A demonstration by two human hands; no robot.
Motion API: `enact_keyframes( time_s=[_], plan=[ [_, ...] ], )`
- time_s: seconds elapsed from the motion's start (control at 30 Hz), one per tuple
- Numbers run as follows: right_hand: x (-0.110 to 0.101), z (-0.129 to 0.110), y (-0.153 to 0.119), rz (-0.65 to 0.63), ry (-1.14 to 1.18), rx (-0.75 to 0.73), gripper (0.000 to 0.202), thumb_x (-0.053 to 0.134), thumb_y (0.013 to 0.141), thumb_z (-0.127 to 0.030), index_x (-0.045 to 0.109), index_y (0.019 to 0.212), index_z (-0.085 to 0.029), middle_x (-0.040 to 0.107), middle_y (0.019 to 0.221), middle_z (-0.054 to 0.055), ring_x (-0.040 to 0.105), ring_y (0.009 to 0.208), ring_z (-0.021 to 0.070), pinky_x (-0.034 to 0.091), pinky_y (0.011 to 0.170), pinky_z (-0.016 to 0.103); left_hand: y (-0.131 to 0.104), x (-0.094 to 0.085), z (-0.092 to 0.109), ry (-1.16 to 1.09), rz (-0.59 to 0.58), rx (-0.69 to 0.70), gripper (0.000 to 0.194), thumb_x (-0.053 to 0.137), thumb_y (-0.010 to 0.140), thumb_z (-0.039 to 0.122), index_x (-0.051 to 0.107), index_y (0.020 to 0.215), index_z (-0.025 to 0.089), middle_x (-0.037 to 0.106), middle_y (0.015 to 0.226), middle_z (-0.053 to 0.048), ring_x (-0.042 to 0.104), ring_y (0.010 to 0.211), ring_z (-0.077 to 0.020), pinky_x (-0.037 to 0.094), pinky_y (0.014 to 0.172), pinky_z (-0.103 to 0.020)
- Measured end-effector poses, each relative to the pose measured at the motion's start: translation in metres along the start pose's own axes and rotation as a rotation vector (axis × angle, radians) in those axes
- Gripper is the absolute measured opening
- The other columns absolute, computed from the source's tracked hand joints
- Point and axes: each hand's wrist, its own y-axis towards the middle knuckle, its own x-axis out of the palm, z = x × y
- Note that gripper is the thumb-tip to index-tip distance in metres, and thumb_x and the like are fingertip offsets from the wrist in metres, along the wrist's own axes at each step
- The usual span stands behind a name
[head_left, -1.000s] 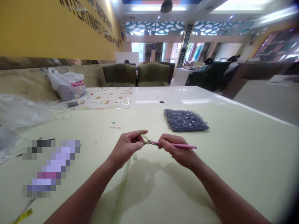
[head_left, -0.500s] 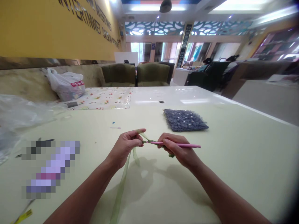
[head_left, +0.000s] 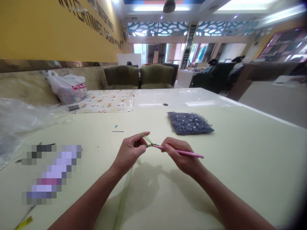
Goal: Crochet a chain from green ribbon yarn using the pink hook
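Observation:
A pink crochet hook [head_left: 188, 153] lies in my right hand [head_left: 178, 153], its tip pointing left into a small piece of green crochet [head_left: 151, 145]. My left hand [head_left: 131, 150] pinches the other end of that piece between thumb and fingers. Over the raised left index finger runs a sheer green ribbon [head_left: 124, 199], which hangs down below the wrist toward the near table edge. Both hands are close together above the table, the hook bridging the gap between them. Stitches under the right fingers are mostly hidden.
Beyond my right hand rests a blue-grey crocheted square with pearl beads [head_left: 190, 123]. A needle [head_left: 118, 131] and a small blue stitch marker [head_left: 116, 126] lie past my left hand. Blurred-out lilac item [head_left: 57, 171], scissors [head_left: 20, 160], and a plastic bag [head_left: 68, 88] are at left.
The hook's back end has tipped down, and my right hand has turned slightly with it. The green bit below the right hand is out of sight. Less loose ribbon shows under my left hand.

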Motion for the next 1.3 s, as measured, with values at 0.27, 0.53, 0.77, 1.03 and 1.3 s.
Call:
enact_keyframes(
  time_s=[0.27, 0.53, 0.77, 1.03, 1.3],
  plan=[
    [0.019, 0.013, -0.004, 0.067, -0.144, -0.173, 0.022, 0.044, 0.093, -0.019, 0.049, 0.072, -0.019, 0.048, 0.069, 0.000, 0.044, 0.060, 0.0114, 0.035, 0.058, 0.026, -0.007, 0.014, -0.005, 0.108, 0.028, 0.049, 0.044, 0.062, 0.074, 0.017, 0.067, 0.118, 0.017, 0.064, 0.084, -0.002, 0.052, 0.071, -0.0128, 0.040, 0.064, -0.026],
    [0.014, 0.009, -0.005, 0.123, -0.050, -0.032, 0.029, 0.043, 0.095, -0.024, 0.051, 0.067, -0.018, 0.047, 0.062, -0.002, 0.042, 0.056, 0.0103, 0.032, 0.054, 0.024, 0.000, 0.008, -0.009, -0.157, -0.024, -0.103, 0.043, 0.066, 0.075, 0.019, 0.066, 0.117, 0.014, 0.063, 0.081, -0.001, 0.053, 0.078, -0.0133, 0.041, 0.081, -0.030],
    [0.017, 0.014, -0.004, 0.104, -0.048, -0.041, 0.024, 0.047, 0.095, -0.028, 0.057, 0.074, -0.018, 0.052, 0.064, -0.002, 0.045, 0.056, 0.0105, 0.035, 0.055, 0.023, -0.002, 0.011, -0.014, -0.334, -0.126, -0.129, 0.048, 0.073, 0.072, 0.018, 0.064, 0.119, 0.017, 0.059, 0.076, 0.001, 0.051, 0.072, -0.0110, 0.038, 0.076, -0.030],
    [0.013, 0.013, -0.003, 0.073, -0.016, -0.102, 0.023, 0.047, 0.095, -0.026, 0.068, 0.090, -0.019, 0.064, 0.076, 0.003, 0.056, 0.065, 0.0134, 0.042, 0.063, 0.025, -0.002, 0.011, -0.013, -0.359, -0.183, -0.158, 0.055, 0.074, 0.069, 0.014, 0.063, 0.122, 0.019, 0.058, 0.075, 0.002, 0.050, 0.069, -0.0106, 0.039, 0.075, -0.031],
    [-0.003, 0.015, -0.003, -0.010, 0.351, 0.188, 0.032, 0.047, 0.093, -0.035, 0.070, 0.080, -0.015, 0.046, 0.057, -0.001, 0.037, 0.050, 0.0097, 0.028, 0.044, 0.023, 0.001, -0.002, -0.003, -0.406, -0.274, -0.243, 0.049, 0.077, 0.066, 0.014, 0.069, 0.115, 0.018, 0.059, 0.078, 0.001, 0.055, 0.072, -0.0112, 0.046, 0.080, -0.033]
  ],
)
